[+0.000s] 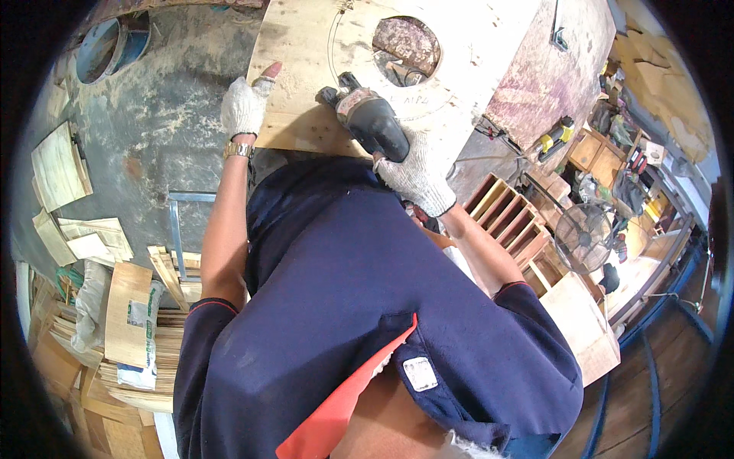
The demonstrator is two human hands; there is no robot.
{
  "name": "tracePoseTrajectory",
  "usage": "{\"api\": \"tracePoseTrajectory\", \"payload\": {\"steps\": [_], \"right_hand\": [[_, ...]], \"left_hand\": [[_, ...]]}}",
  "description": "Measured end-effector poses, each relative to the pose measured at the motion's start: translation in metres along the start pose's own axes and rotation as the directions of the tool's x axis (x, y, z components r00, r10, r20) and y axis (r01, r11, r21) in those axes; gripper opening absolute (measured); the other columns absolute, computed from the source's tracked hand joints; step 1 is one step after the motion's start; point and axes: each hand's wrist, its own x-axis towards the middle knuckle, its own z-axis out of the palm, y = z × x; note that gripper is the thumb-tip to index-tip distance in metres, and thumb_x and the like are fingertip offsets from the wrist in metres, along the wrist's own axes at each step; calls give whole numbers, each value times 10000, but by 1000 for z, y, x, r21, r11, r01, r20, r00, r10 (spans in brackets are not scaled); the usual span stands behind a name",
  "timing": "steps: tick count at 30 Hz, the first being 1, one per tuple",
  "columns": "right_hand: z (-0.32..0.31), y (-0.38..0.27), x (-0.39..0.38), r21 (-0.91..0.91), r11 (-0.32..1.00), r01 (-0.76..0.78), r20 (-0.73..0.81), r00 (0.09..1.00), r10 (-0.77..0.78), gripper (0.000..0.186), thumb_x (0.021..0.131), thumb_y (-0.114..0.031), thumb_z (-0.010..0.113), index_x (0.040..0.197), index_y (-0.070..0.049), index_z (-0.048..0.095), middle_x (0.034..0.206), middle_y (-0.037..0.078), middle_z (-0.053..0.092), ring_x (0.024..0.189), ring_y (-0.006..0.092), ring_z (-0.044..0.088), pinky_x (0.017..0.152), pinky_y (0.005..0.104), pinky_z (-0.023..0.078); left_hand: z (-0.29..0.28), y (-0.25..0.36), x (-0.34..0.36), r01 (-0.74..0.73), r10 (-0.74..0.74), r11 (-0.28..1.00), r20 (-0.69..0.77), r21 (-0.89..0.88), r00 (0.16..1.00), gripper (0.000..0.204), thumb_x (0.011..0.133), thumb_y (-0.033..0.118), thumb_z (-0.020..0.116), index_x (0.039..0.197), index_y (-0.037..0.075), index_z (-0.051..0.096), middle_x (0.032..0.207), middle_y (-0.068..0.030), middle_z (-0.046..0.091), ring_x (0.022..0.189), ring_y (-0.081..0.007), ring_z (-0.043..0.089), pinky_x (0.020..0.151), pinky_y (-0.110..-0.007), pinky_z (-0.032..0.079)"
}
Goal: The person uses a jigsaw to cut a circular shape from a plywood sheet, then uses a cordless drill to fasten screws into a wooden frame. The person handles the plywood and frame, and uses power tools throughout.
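My right hand (422, 170), in a white knit glove, is wrapped round the rear of a dark jigsaw (372, 122). The jigsaw rests on a pale plywood board (298, 84), beside a curved line drawn on it. Past the tool, a round hole (407, 50) is cut through the board. At the board's left edge is my gloved left hand (246, 107), its bare-tipped thumb on the top face. The other fingers are mostly hidden at the edge, where the hand grips the board. The jigsaw's blade cannot be seen.
A blue ring-shaped piece (99, 52) lies at the far left. Stacked wood sheets (145, 359) stand at lower left, near a metal frame (177, 229). On the right are a slotted wooden rack (508, 214), a fan (582, 237) and a yellow-black tool (556, 139).
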Motion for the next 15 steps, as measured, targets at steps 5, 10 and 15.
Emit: {"api": "tracePoseTrajectory", "payload": {"steps": [5,10,15], "right_hand": [[-1,-6,0,-29,996,-82,32,996,83,342,694,-199,736,987,-30,684,795,168,689,759,308,686,719,411,532],[7,-5,2,38,998,-55,1,999,55,352,713,-207,727,1007,-19,676,814,182,696,780,327,693,736,417,536],[9,-5,4,35,998,-52,0,999,52,375,727,-213,725,1040,-13,671,835,196,702,803,344,699,753,422,539]], "left_hand": [[-4,3,-5,-9,9,1000,1,-30,1000,929,759,860,546,958,-30,720,905,-294,696,883,-454,674,746,-494,522],[-7,6,-8,-49,50,999,-67,12,997,970,724,896,530,804,-58,680,797,-325,664,824,-483,669,696,-520,532],[-8,6,-8,-46,44,998,-57,-31,997,943,730,882,548,812,-47,691,786,-312,669,811,-478,671,677,-521,532]]}}
